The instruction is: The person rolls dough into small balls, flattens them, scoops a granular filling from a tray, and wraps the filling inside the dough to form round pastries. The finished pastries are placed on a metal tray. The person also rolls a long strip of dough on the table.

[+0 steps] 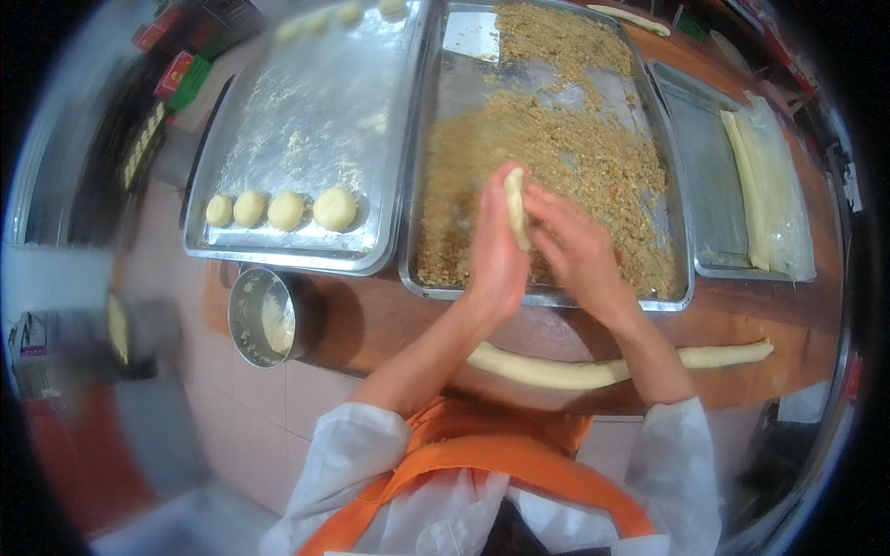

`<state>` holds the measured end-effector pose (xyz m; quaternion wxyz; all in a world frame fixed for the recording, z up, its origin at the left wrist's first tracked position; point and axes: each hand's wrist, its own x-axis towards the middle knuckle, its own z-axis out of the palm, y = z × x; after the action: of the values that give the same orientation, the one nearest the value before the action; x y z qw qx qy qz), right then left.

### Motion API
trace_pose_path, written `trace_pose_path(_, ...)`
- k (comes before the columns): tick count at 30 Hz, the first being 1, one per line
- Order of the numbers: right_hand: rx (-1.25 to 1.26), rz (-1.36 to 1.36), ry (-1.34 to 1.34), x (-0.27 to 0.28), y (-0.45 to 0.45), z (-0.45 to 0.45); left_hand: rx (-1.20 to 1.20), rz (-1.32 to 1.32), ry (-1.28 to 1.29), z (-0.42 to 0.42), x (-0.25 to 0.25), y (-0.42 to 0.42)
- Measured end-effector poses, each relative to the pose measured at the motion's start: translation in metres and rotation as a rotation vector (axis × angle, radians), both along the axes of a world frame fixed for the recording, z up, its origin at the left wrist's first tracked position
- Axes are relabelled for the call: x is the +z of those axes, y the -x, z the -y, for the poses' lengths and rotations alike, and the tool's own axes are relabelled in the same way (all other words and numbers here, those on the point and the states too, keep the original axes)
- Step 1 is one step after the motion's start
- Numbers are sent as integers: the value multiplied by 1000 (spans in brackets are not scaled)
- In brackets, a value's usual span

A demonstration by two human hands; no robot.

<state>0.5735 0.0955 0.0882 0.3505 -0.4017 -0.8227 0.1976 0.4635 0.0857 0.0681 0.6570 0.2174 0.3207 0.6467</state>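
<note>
A small flattened piece of dough (515, 201) stands on edge between my two hands, over a metal tray of crumbly brown filling (598, 174). The palm and fingers of my left hand (499, 243) lie against one side of it. My right hand (577, 243) touches its other side with the fingertips. A long rope of dough (556, 368) lies on the wooden table below my wrists. On the metal tray to the left (292, 258), several round dough balls (335, 209) sit in a row near the front edge, with more at the far end.
A metal bowl with flour (261, 316) stands at the table's front left edge. A white scraper (472, 36) lies in the filling tray's far left corner. At right, a smaller tray (702, 174) holds a dough strip (747, 194) partly under plastic film (779, 201). Another dough strip (629, 19) lies beyond.
</note>
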Motion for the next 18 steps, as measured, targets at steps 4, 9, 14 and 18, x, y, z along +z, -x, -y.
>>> trace_pose_path(4, -37, -418, 310, 0, -15, -1, -131, -429, -74, 9, 16, 12)
trace_pose_path(9, 9, -332, 297, 3, -11, 10, -220, -786, -208, -5, 16, 25)
trace_pose_path(14, -107, -694, 469, 2, 5, 22, 15, -727, -108, -5, 16, 14)
trace_pose_path(18, -99, -300, 56, -1, 10, 20, 119, -522, -37, -2, 20, 10)
